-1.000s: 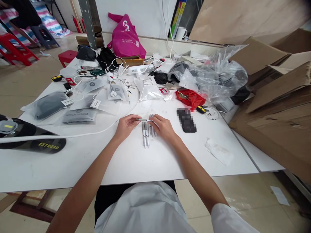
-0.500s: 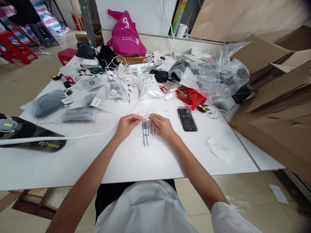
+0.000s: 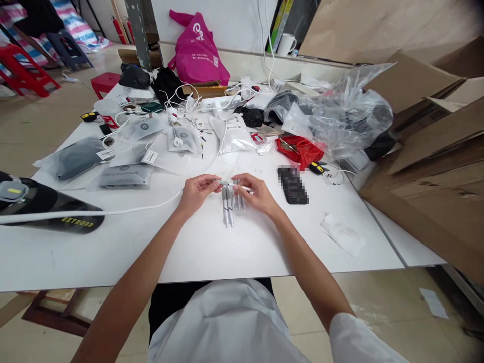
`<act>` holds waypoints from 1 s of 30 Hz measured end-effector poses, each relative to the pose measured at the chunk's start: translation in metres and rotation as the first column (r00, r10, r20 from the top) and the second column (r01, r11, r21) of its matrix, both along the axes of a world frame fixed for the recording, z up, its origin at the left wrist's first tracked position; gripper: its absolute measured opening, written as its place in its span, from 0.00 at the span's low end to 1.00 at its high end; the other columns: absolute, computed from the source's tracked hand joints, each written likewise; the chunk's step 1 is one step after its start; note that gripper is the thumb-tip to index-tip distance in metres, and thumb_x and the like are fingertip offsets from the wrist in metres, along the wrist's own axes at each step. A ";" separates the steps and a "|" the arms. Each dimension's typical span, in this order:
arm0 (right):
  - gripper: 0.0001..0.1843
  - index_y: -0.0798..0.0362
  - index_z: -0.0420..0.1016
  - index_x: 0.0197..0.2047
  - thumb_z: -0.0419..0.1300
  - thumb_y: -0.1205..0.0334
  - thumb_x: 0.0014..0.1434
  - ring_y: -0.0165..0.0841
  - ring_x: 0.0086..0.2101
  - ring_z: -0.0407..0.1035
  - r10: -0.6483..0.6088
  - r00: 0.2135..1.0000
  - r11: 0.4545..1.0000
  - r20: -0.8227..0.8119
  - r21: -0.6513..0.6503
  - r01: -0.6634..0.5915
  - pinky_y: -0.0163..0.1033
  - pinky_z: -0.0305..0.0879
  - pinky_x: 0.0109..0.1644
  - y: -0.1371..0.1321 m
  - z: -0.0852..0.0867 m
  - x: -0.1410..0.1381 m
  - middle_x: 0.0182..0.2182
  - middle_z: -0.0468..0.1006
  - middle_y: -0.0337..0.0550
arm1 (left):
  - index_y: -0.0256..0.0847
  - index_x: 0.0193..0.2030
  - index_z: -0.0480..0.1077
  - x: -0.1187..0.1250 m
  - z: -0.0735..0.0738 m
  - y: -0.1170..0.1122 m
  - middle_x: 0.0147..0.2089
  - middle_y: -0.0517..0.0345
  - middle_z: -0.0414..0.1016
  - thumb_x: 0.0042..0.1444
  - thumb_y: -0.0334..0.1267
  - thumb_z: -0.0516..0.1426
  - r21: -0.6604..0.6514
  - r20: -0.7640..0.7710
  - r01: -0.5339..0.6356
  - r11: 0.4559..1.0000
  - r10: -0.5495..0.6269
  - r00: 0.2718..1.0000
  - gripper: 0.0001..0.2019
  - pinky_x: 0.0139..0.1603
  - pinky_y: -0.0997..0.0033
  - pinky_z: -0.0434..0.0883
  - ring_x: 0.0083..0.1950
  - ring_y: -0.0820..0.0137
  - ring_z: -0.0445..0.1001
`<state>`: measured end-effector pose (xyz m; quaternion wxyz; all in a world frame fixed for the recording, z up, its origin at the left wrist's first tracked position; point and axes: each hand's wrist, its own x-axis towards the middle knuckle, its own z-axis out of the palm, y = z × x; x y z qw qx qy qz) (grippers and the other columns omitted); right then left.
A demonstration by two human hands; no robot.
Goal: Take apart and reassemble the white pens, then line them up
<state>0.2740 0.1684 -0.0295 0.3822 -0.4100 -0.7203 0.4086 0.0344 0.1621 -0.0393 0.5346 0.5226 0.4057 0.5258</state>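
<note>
Between my two hands a slim white and grey pen (image 3: 226, 183) lies almost level, just above the table. My left hand (image 3: 199, 193) pinches its left end with thumb and fingertips. The fingers of my right hand (image 3: 257, 192) close round its right part, and the tail sticks out past them. Right below, two similar pens (image 3: 228, 207) lie side by side on the white table (image 3: 212, 252), pointing toward me. More pens (image 3: 239, 202) lie beside them, partly hidden by my right hand.
A dark phone (image 3: 293, 185), its picture blurred, lies to the right, with a crumpled tissue (image 3: 342, 233) nearer me. A black bottle (image 3: 49, 206) and white cable (image 3: 143, 209) are at left. Packaged pouches (image 3: 124, 176), a red bag (image 3: 300, 150) and plastic wrap (image 3: 340, 116) crowd the back; cartons (image 3: 427, 166) stand right.
The pen now shows more plainly between my hands, level and sticking out past the right fingers. My right hand has turned and opened slightly around it. The view has shifted a little.
</note>
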 end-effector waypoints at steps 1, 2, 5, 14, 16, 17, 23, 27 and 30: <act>0.22 0.48 0.76 0.53 0.67 0.41 0.67 0.31 0.31 0.72 -0.011 0.994 0.999 -0.105 -0.045 0.006 0.37 0.66 0.35 0.001 0.003 0.001 0.35 0.83 0.39 | 0.37 0.46 0.84 0.000 0.000 0.000 0.41 0.46 0.87 0.55 0.51 0.73 -0.009 0.025 -0.018 1.000 0.019 1.000 0.20 0.52 0.55 0.81 0.40 0.61 0.85; 0.24 0.47 0.76 0.53 0.71 0.42 0.63 0.30 0.30 0.72 -0.024 0.978 0.997 -0.207 -0.074 0.009 0.37 0.67 0.34 0.003 0.005 0.002 0.40 0.85 0.41 | 0.37 0.46 0.84 -0.001 0.000 0.001 0.40 0.47 0.87 0.55 0.51 0.73 -0.019 0.050 -0.036 0.999 0.037 0.998 0.20 0.53 0.54 0.81 0.39 0.61 0.85; 0.20 0.48 0.79 0.47 0.75 0.46 0.59 0.28 0.29 0.72 -0.081 0.896 0.995 -0.436 -0.094 0.044 0.39 0.71 0.34 0.008 0.008 0.004 0.50 0.85 0.46 | 0.38 0.47 0.85 -0.001 0.002 0.001 0.42 0.46 0.88 0.54 0.50 0.74 -0.052 0.099 -0.049 0.997 0.054 0.994 0.20 0.55 0.52 0.81 0.40 0.61 0.85; 0.19 0.49 0.80 0.38 0.73 0.41 0.60 0.27 0.25 0.71 -0.282 0.787 0.959 -0.548 -0.161 0.231 0.37 0.72 0.30 0.014 -0.006 0.000 0.29 0.78 0.36 | 0.37 0.47 0.85 0.016 0.002 -0.009 0.43 0.45 0.88 0.50 0.50 0.76 -0.099 0.115 -0.034 0.995 0.045 0.992 0.23 0.56 0.47 0.81 0.41 0.57 0.86; 0.20 0.46 0.82 0.46 0.74 0.42 0.60 0.29 0.31 0.74 -0.216 0.792 0.976 -0.571 -0.151 0.157 0.38 0.76 0.35 0.013 -0.006 -0.004 0.38 0.80 0.39 | 0.37 0.48 0.85 0.018 -0.002 -0.008 0.44 0.45 0.88 0.50 0.50 0.76 -0.130 0.148 -0.030 0.991 0.050 0.988 0.23 0.57 0.48 0.81 0.42 0.58 0.86; 0.20 0.45 0.82 0.48 0.75 0.44 0.59 0.29 0.34 0.74 -0.194 0.792 0.980 -0.579 -0.153 0.128 0.39 0.77 0.36 0.012 -0.006 -0.006 0.42 0.81 0.39 | 0.37 0.48 0.85 0.018 -0.004 -0.008 0.44 0.45 0.88 0.50 0.50 0.76 -0.141 0.165 -0.027 0.990 0.050 0.985 0.23 0.57 0.48 0.81 0.42 0.59 0.86; 0.17 0.48 0.82 0.38 0.77 0.45 0.56 0.27 0.29 0.70 -0.242 0.761 0.969 -0.602 -0.196 0.153 0.38 0.73 0.35 0.010 -0.011 -0.013 0.37 0.82 0.38 | 0.36 0.47 0.85 0.015 0.000 -0.008 0.42 0.45 0.88 0.48 0.49 0.77 -0.121 0.147 -0.063 0.991 0.080 0.986 0.24 0.57 0.47 0.80 0.41 0.57 0.86; 0.17 0.48 0.83 0.38 0.77 0.45 0.56 0.26 0.25 0.66 -0.285 0.770 0.958 -0.570 -0.195 0.210 0.38 0.72 0.33 0.012 -0.013 -0.011 0.33 0.81 0.36 | 0.37 0.45 0.86 0.017 0.003 -0.011 0.41 0.46 0.88 0.48 0.50 0.77 -0.098 0.110 -0.064 0.993 0.075 0.991 0.23 0.55 0.47 0.81 0.40 0.57 0.86; 0.17 0.48 0.82 0.36 0.77 0.45 0.56 0.25 0.23 0.61 -0.298 0.768 0.954 -0.566 -0.188 0.232 0.37 0.71 0.32 0.012 -0.011 -0.010 0.28 0.76 0.34 | 0.37 0.43 0.86 0.020 0.002 -0.013 0.40 0.46 0.88 0.47 0.52 0.77 -0.094 0.091 -0.059 0.994 0.068 0.994 0.23 0.54 0.47 0.81 0.39 0.56 0.86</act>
